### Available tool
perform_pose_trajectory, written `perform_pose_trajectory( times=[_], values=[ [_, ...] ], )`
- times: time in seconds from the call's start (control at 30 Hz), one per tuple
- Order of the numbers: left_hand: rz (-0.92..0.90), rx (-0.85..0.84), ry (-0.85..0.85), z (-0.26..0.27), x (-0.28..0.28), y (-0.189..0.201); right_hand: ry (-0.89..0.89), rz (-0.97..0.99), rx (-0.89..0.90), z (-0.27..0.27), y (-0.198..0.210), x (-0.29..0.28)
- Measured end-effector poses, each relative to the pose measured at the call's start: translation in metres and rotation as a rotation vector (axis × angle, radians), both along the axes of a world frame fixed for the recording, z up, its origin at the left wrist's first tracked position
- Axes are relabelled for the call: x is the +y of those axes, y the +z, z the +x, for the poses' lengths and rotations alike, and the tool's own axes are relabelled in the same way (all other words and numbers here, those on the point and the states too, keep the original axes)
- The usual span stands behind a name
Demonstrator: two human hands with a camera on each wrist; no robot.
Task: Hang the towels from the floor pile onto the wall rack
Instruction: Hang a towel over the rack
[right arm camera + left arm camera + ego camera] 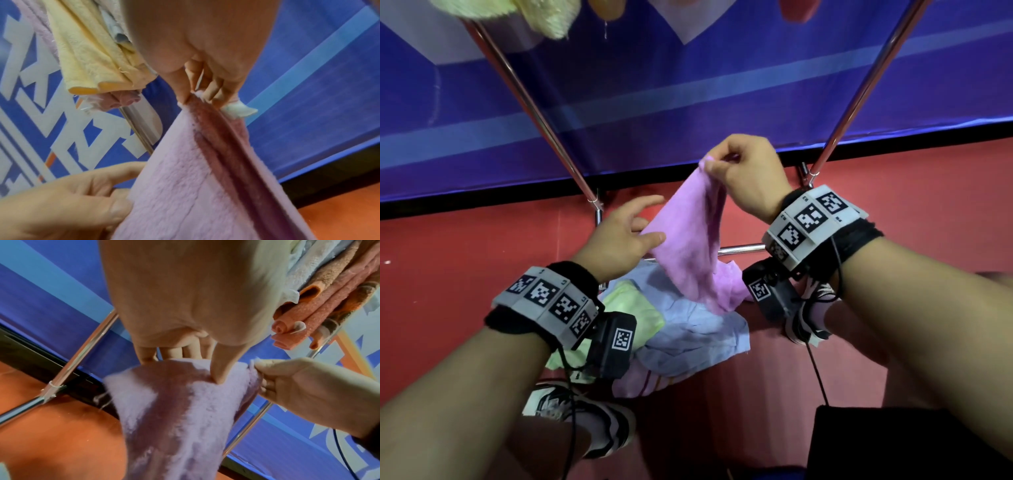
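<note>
Red floor below; my right hand pinches the pink towel corner, left hand spread against its edge, pile partly hidden

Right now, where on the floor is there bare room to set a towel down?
Bare red floor lies left of the towel pile, below the blue wall. More lies right of the pile, past the right shoe. Around the pile it is crowded: shoes, rack bar, the hanging pink towel.
</note>
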State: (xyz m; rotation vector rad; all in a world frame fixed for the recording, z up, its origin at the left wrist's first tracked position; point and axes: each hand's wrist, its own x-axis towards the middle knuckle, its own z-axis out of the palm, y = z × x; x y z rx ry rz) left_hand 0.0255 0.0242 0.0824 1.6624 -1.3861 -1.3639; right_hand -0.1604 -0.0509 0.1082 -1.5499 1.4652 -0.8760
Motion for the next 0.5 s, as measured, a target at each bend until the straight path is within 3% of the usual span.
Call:
perform_pose_trajectory(
  times=[0.1, 0.27, 0.33, 0.5],
  values=[
    [-0.047, -0.069, 0.051, 0.009, -0.001, -0.003, -0.141, 0.011, 0.030, -0.009, -0.005, -0.009],
    [-0.143, -0.051, 0.144, 0.005, -0.004, 0.000, -0.144, 0.050, 0.053, -0.012, -0.006, -0.009],
    [-0.172, -0.001, 0.167, 0.001, -0.004, 0.006, -0.052, 0.075, 0.038, -0.009, -0.004, -0.006],
    [-0.188, 0.061, 0.119, -0.010, -0.003, 0.017, 0.366, 0.183, -0.070, 0.003, 0.001, 0.011]
  ],
)
